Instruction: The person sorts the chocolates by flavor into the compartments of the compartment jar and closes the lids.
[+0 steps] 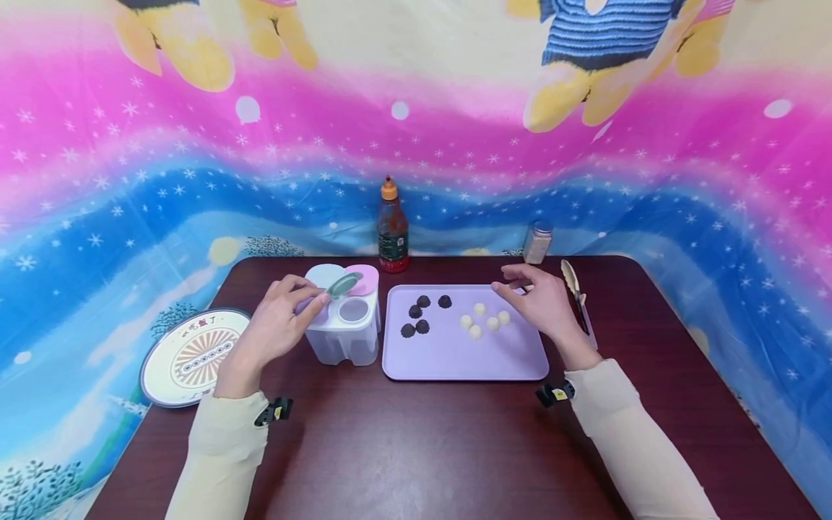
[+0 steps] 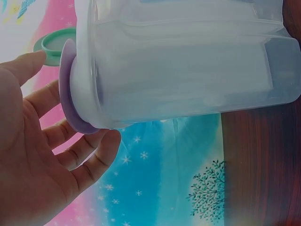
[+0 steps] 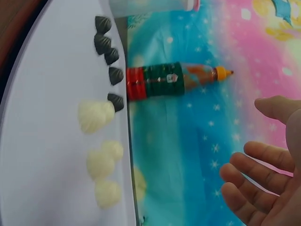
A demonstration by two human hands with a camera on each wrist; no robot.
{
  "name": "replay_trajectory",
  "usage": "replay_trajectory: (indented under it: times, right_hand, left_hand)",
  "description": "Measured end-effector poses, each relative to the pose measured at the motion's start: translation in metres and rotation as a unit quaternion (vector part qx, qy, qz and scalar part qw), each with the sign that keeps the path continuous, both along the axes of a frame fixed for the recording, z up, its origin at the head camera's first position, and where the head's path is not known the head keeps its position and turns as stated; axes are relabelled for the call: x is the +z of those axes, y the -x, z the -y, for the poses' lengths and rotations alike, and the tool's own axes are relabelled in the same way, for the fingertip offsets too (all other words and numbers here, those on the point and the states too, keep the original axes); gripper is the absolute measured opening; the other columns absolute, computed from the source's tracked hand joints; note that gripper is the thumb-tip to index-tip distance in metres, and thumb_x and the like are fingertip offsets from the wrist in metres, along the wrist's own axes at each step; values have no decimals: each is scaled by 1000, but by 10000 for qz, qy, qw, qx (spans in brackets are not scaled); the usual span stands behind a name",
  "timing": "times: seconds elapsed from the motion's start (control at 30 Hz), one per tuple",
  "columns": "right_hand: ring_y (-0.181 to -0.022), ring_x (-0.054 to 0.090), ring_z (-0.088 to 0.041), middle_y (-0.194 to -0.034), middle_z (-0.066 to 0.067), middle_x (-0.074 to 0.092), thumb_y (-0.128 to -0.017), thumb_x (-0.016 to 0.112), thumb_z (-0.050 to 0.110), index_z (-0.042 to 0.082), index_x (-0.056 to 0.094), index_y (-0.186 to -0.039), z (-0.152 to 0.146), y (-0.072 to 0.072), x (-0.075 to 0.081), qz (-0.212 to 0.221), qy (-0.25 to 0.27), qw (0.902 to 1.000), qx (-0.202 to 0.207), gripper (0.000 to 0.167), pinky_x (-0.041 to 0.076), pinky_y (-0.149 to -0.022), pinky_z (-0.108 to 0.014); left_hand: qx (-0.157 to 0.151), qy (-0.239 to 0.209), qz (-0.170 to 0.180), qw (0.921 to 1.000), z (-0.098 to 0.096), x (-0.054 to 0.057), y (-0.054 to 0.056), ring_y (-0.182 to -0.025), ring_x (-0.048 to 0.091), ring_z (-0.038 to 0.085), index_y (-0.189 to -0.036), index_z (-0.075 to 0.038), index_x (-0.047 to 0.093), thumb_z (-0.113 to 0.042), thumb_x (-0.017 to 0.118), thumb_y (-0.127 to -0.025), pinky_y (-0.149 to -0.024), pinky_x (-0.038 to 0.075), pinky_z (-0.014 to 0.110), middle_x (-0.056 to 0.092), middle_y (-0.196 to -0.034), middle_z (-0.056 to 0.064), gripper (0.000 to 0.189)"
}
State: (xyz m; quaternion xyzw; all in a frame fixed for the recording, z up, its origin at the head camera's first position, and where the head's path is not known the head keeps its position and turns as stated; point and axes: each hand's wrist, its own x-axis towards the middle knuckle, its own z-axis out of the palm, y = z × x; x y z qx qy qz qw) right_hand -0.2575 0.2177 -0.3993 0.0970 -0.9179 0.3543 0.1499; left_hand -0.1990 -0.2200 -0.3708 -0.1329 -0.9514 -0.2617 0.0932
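Observation:
My left hand [image 1: 269,328] pinches a round green lid [image 1: 344,285] between thumb and forefinger. The lid is tilted over an uncovered round opening [image 1: 354,310] of a clear plastic storage box with white top [image 1: 344,343]. In the left wrist view, my other left fingers are beside the box's purple lid [image 2: 68,89]. My right hand [image 1: 539,296] hovers over the right side of a lilac tray [image 1: 464,361], fingers loosely extended and holding nothing. On the tray are several dark shell-shaped pieces [image 1: 424,301] and several cream-coloured ones [image 1: 475,331].
A red sauce bottle [image 1: 393,238] stands behind the tray, and a small shaker jar [image 1: 538,242] at the back right. Tongs [image 1: 578,296] lie right of the tray. A patterned oval plate [image 1: 165,372] sits at the left table edge. Patterned cloth [image 1: 442,166] hangs around the table.

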Motion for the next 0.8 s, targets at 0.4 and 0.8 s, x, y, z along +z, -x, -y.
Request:
replay_trajectory:
  times: [0.4,0.8]
  right_hand:
    - [-98,72,-33,-111,-15,75,-90,68,53,12,68,-125,-35,4,-7,98,-498,9971,-567,54,47,-88,-54]
    - [-104,67,-34,-114,-17,72,-90,60,64,14,65,-130,-73,6,-19,601,-963,9871,-1126,64,44,-86,-60]
  left_hand:
    - [-25,2,26,10000,0,0,-1,-121,45,33,-122,-8,71,-46,47,-104,-103,41,55,57,-125,15,49]
    - [-70,32,4,10000,1,0,0,-121,45,33,-122,-8,71,-46,46,-104,-103,41,55,57,-127,15,48]
